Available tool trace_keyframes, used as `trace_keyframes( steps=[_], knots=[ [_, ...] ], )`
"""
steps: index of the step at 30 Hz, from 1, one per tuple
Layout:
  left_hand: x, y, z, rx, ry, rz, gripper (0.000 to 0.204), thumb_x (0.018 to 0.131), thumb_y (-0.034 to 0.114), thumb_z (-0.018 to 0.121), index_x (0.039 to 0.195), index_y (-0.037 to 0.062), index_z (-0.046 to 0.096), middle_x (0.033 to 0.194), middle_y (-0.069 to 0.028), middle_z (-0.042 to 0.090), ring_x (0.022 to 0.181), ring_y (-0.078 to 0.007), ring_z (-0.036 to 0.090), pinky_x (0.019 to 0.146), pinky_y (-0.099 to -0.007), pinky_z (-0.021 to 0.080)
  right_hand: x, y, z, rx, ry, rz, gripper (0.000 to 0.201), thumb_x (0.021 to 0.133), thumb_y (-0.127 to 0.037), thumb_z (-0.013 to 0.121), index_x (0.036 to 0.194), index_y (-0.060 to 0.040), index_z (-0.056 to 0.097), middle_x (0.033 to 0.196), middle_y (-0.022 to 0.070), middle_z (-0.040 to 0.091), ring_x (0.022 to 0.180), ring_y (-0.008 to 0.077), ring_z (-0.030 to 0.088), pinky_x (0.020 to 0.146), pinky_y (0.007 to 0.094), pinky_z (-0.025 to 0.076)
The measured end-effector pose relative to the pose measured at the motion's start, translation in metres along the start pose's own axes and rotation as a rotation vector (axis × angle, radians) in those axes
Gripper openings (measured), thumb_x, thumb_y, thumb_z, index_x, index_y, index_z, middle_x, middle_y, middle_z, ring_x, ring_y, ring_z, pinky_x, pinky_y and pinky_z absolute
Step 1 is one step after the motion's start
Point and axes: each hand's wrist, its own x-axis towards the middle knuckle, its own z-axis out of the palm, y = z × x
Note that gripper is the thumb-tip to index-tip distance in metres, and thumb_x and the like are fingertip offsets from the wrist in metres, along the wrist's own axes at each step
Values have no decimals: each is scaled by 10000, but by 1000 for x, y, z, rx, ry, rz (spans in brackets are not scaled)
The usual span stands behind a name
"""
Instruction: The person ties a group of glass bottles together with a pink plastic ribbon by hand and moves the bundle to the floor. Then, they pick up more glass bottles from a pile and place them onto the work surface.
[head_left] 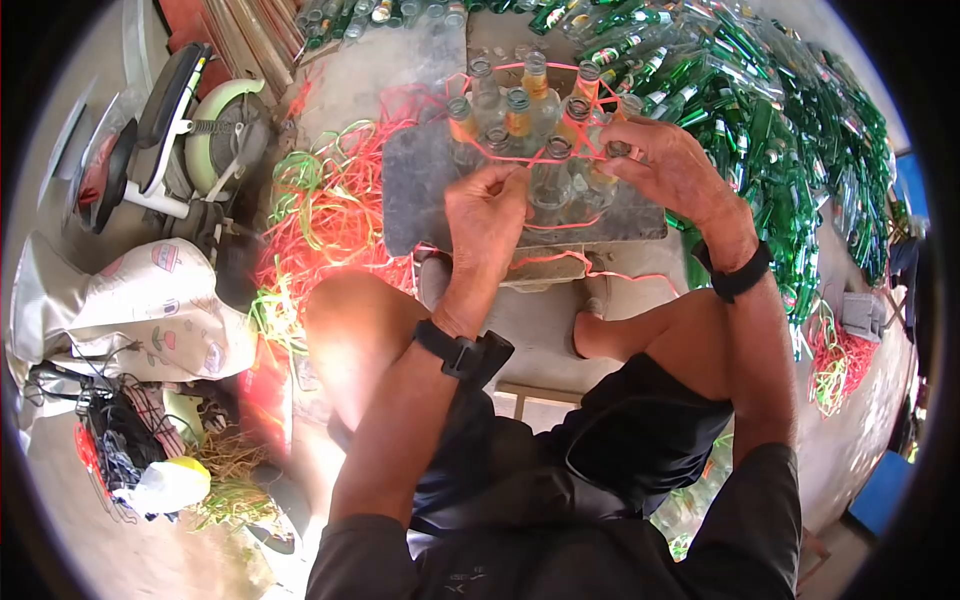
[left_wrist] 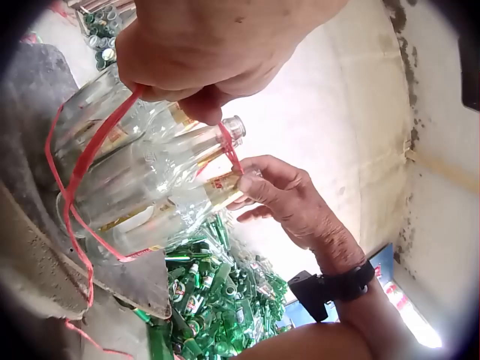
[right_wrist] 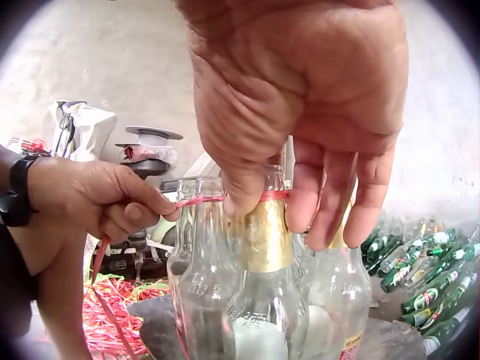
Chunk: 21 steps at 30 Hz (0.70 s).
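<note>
Of the two hands, the left hand pinches a red plastic strap between thumb and fingers. The right hand holds the neck of a gold-foiled glass bottle, its thumb against the strap; its other fingers appear to reach round the far side, though the palm partly hides their contact. Between and just beyond the hands, clear glass bottles stand clustered upright on a grey surface, the strap running around their necks. Raised characters on the glass are too blurred to read; one bottle shows part of a red-and-yellow label. Left of the left hand lies a red and green strap tangle. Beyond the right hand spreads a heap of green bottles, their labels too small to read.
</note>
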Motion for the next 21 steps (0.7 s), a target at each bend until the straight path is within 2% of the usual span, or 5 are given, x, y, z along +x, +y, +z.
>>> trace_keyframes(
  steps=[6, 8, 12, 21],
  knots=[
    [7, -9, 0, -40, 14, 5, 159, 933, 63, 673, 949, -67, 762, 691, -59, 696, 593, -86, 621, 539, -271, 469, 0, -12, -1, -65, 1, 35, 301, 862, -213, 785, 1135, -123, 698, 929, 137, 706, 770, 327, 690, 697, 417, 541],
    [9, -13, 3, -53, 15, -47, 166, 917, 124, 704, 902, -22, 781, 680, -9, 655, 630, -64, 558, 575, -257, 428, -2, -10, 1, -133, 75, -7, 323, 859, -235, 793, 1151, -124, 710, 911, 143, 714, 758, 329, 686, 697, 420, 542],
    [11, -13, 5, 19, 35, -39, 174, 913, 125, 693, 899, -21, 785, 679, -11, 660, 640, -63, 569, 574, -260, 438, 0, -18, -2, -78, 48, 18, 346, 849, -230, 804, 1166, -124, 716, 916, 152, 719, 753, 331, 685, 697, 420, 543],
    [16, -23, 15, 36, 105, -9, 179, 887, 147, 704, 832, -2, 787, 629, -7, 667, 583, -52, 547, 535, -278, 435, 5, -37, -12, -180, 32, 92, 313, 824, -160, 812, 1112, -100, 707, 924, 137, 702, 711, 294, 668, 677, 419, 541]
  ],
)
